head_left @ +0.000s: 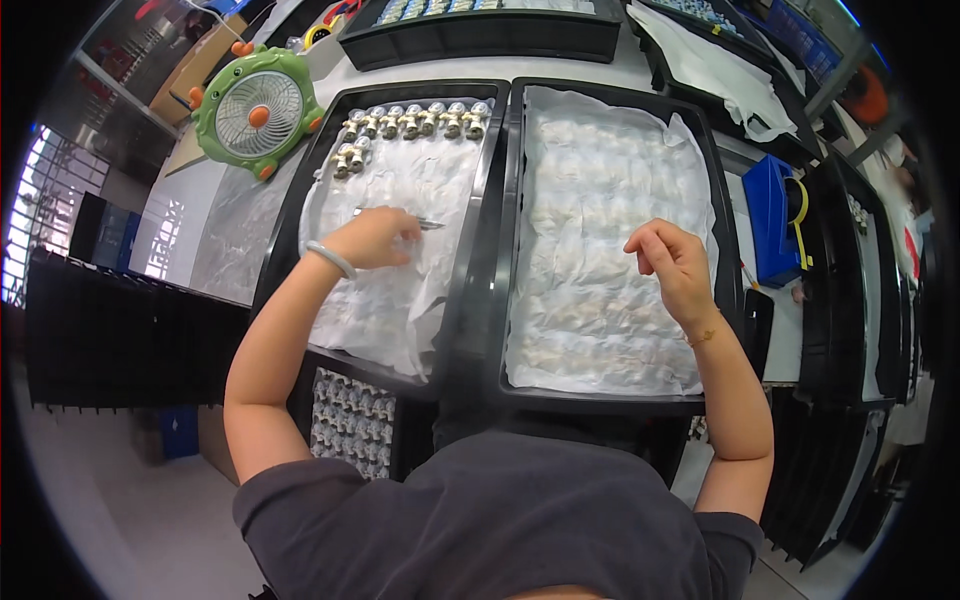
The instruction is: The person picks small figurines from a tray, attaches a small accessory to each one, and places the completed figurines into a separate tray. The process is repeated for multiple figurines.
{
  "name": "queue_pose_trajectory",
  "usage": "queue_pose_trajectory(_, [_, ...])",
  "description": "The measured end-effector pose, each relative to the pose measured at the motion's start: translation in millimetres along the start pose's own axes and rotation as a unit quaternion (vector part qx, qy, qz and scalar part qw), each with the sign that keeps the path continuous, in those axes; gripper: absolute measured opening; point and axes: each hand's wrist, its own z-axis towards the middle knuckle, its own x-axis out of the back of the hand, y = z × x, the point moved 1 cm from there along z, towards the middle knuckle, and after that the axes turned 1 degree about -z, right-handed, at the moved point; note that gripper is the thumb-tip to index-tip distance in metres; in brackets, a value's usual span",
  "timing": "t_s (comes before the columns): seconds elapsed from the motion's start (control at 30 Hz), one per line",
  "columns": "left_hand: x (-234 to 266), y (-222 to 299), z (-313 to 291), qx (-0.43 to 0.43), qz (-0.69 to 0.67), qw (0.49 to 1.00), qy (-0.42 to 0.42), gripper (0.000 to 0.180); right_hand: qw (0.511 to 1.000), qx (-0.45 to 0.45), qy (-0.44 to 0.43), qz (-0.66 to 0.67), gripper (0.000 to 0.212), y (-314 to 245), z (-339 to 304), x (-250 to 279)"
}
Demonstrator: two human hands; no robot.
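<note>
My left hand [378,238] is over the white paper lining [390,310] of the left black tray, its fingers curled inward. Slim metal tweezers [431,224] stick out past these fingers; whether they are gripped or lie on the paper behind the hand is hidden. At the far end of that tray stand small figurines [410,122], white and dark with pale heads, one full row and a short second one. Above the right tray's paper sheet [600,250] hovers my right hand [675,268], closed in a loose pinch. Anything between its fingertips is too small to make out.
A green fan [257,115] stands left of the trays. Another black tray [480,40] is beyond them. To the right are a blue bin [773,220] with yellow tape and stacked black trays [845,280]. More figurines [352,425] fill a lower tray near my body.
</note>
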Motion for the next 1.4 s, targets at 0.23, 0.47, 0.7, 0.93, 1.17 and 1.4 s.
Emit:
queue_pose_trajectory(0.23, [-9,-11,2,0.035,-0.064,0.988,0.138,0.018,0.99,-0.015,-0.02,-0.136,0.015,7,10,-5])
queue_pose_trajectory(0.47, [-16,-10,16,-0.046,-0.068,0.978,0.193,0.021,0.928,0.075,-0.124,-0.343,0.023,63,-3,-22])
queue_pose_trajectory(0.7, [-17,-8,7,-0.036,-0.121,0.964,0.233,0.026,0.92,0.103,-0.032,-0.377,0.012,69,8,-15])
queue_pose_trajectory(0.93, [-13,15,9,-0.049,-0.115,0.965,0.232,0.025,0.708,-0.137,-0.137,-0.679,0.009,74,6,36])
queue_pose_trajectory(1.17, [-11,13,4,-0.039,-0.099,0.962,0.25,0.027,0.733,-0.088,-0.139,-0.66,0.009,66,3,50])
queue_pose_trajectory(1.4, [-15,12,8,-0.052,-0.103,0.961,0.253,0.029,0.733,-0.035,-0.088,-0.674,0.008,73,1,53])
